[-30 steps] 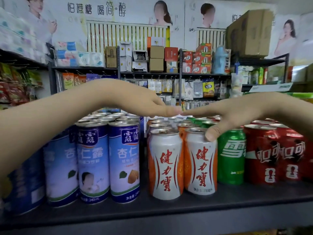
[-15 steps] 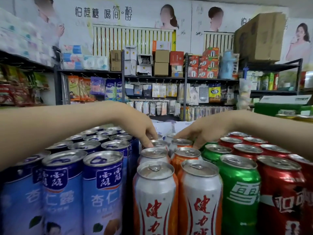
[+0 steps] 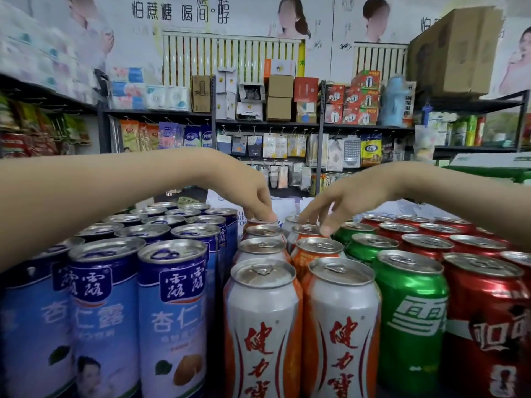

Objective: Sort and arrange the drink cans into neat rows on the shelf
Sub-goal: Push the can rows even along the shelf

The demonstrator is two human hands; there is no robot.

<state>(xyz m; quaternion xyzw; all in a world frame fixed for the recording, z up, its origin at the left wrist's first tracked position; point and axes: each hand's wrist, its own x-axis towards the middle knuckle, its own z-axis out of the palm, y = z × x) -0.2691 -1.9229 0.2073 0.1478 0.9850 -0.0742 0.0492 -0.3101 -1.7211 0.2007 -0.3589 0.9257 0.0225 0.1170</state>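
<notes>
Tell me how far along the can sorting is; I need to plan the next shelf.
Mostly done: blue cans, white-and-orange cans, green cans and red cans stand grouped in rows. In hand: left hand and right hand touch the rear white-and-orange can tops. Left: straightening those back cans.

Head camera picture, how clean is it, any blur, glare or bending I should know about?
Head view: wide-angle bending bows both forearms and stretches the near cans, such as the front white-and-orange can; left hand and right hand are softly motion-blurred at the fingertips; the stacked packs at upper left are smeared; soft glare streaks the green can; lighting is even, with no hard shadows.
</notes>
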